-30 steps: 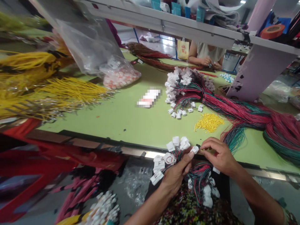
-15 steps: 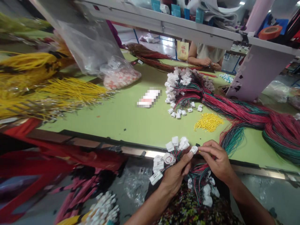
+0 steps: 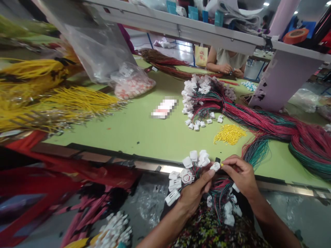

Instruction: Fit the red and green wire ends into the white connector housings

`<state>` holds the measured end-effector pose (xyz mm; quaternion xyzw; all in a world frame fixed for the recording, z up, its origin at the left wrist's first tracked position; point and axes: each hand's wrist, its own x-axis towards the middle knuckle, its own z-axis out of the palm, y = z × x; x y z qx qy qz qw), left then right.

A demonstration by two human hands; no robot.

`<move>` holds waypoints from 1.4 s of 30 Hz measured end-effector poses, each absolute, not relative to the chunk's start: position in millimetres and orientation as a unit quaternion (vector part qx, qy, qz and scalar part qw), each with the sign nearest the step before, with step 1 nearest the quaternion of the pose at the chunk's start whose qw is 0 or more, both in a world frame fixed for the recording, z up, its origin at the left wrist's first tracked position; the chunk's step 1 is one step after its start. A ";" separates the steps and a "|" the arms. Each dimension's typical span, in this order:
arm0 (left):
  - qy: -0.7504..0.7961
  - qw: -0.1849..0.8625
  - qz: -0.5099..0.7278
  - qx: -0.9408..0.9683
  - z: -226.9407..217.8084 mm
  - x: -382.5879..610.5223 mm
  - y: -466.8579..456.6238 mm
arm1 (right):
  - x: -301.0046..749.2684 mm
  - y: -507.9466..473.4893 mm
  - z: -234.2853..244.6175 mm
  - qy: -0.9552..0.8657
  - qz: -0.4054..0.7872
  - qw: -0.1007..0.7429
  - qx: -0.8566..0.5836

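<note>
My left hand [image 3: 193, 194] is closed, pinching a white connector [image 3: 215, 166] between thumb and finger with its round, holed face turned up. My right hand [image 3: 241, 175] pinches a tiny yellow piece [image 3: 222, 165] right at the connector's right side; whether it touches is too small to tell. Around my left hand fan more white connectors [image 3: 174, 183] on red, green and dark wires. Below the hands hangs a wire bundle [image 3: 219, 189] with other white connectors [image 3: 228, 213] over my lap. Beyond my right hand lies a heap of small yellow pieces [image 3: 230, 134].
A large bundle of red and green wires [image 3: 261, 120] with white connectors lies across the green table [image 3: 124, 134]. Yellow wires [image 3: 77, 100] are piled left, beside a bag of pale parts [image 3: 134, 86]. A shelf [image 3: 176, 26] spans above; a co-worker [image 3: 229, 63] sits opposite.
The held connector has tilted so its holed face shows more toward me. My right fingers have shifted slightly, and the yellow piece in them shows more clearly.
</note>
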<state>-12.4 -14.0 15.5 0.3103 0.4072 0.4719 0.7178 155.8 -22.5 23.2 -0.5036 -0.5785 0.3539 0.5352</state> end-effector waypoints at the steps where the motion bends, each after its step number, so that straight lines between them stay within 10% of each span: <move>1: 0.405 0.719 0.471 0.311 15.5 -12.7 -14.4 | 155.4 -24.5 25.8 -0.576 0.352 0.539 -0.504; 25: 0.403 0.696 0.441 0.398 4.9 -17.6 -18.6 | 152.2 -43.2 53.8 -0.734 0.187 0.460 -0.464; 42: 0.493 0.593 0.407 0.489 27.5 -21.5 -22.8 | 140.4 -42.6 39.4 -0.427 0.504 0.559 -0.501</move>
